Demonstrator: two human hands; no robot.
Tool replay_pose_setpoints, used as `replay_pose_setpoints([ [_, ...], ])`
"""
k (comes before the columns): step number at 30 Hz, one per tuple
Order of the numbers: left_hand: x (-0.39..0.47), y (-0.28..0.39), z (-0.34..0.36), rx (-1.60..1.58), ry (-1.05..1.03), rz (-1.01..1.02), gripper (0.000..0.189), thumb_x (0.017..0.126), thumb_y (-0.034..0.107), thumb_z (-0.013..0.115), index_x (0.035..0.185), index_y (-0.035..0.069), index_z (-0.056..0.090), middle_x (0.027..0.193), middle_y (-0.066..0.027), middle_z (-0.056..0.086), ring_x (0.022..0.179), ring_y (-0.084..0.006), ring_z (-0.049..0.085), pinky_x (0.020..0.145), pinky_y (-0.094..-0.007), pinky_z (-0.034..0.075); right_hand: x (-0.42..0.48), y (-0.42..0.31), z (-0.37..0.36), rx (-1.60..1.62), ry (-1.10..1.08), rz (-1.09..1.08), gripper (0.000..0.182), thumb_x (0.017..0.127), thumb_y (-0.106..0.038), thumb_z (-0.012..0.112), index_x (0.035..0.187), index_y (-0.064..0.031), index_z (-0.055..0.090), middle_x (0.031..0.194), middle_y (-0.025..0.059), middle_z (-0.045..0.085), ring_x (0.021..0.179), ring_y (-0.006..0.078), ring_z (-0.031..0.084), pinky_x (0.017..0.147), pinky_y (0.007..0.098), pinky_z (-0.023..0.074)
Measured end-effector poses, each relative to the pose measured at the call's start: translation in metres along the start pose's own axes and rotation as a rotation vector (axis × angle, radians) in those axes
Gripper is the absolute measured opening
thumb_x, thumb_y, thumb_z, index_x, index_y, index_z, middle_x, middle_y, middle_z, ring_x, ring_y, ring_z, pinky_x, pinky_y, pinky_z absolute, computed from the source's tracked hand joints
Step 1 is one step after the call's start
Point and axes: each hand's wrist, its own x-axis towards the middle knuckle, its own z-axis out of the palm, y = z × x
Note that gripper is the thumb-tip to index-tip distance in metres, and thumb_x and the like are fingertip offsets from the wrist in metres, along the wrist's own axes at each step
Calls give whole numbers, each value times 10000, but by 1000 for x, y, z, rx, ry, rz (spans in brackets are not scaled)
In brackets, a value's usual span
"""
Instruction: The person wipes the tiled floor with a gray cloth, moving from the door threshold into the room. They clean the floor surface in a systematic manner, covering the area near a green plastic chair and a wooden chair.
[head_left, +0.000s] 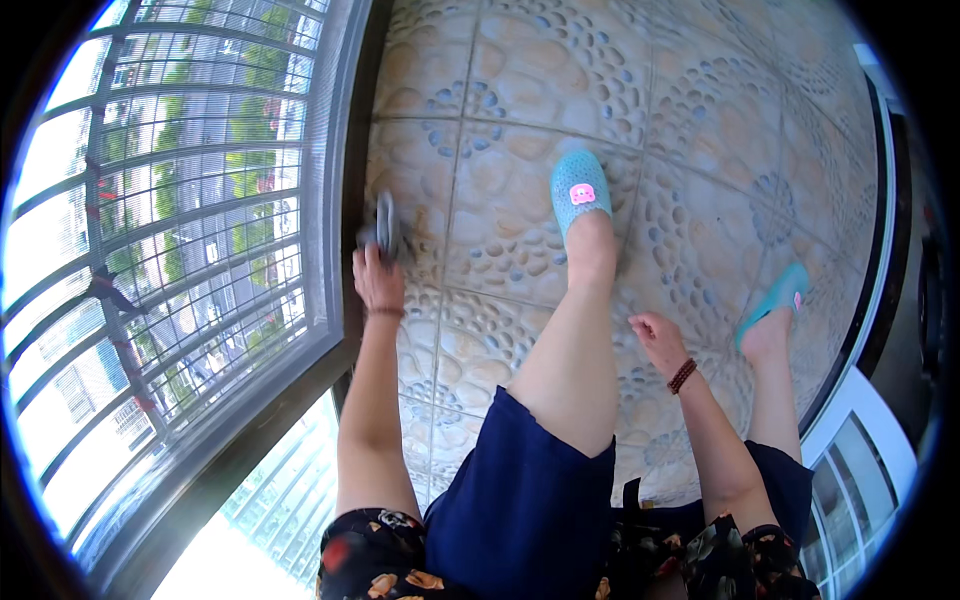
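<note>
My left hand is shut on a grey handheld object, blurred so that its exact kind cannot be told. The object is at the foot of the dark window frame, just above the pebble-patterned floor tiles. My right hand hangs over the floor between my legs, its fingers curled in and nothing visible in them. A dark red bead bracelet circles the right wrist.
Metal window bars with mesh run along the left, trees and a street beyond. My feet wear turquoise slip-on shoes, set apart on the tiles. A white-framed glazed door and a dark sill edge the right side.
</note>
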Motion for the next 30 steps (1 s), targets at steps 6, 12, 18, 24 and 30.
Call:
replay_pose_setpoints([
  [6,-4,22,56,39,-126,185,353,670,94,560,1022,100,525,1023,-155,490,937,-377,450,795,-460,395,-15,-1,12,-6,-12,-7,128,778,-18,530,878,-36,609,754,119,597,661,246,561,616,330,453],
  [12,-173,8,39,112,-679,373,295,661,125,611,948,165,553,958,-172,475,859,-392,470,775,-474,415,-21,6,22,-52,21,-64,119,796,-59,549,894,-39,613,750,106,598,635,196,548,602,302,447],
  [18,-226,-13,14,-305,-869,256,282,740,235,591,982,92,571,921,-190,561,908,-383,546,783,-450,455,-14,-4,12,11,-46,65,156,793,-55,500,893,-35,617,848,150,633,768,303,600,690,361,477],
  [24,-28,74,12,-128,-238,312,258,692,162,617,934,74,596,830,-146,543,769,-332,540,680,-414,447,-7,11,-9,30,25,95,163,794,-56,493,888,-19,621,842,156,631,787,315,597,702,372,476],
  [30,59,120,65,76,-53,286,253,755,178,561,1007,165,553,990,-147,499,928,-396,463,740,-478,420,-6,5,2,38,51,35,163,783,-46,495,872,-15,628,837,169,628,808,317,596,714,374,473],
])
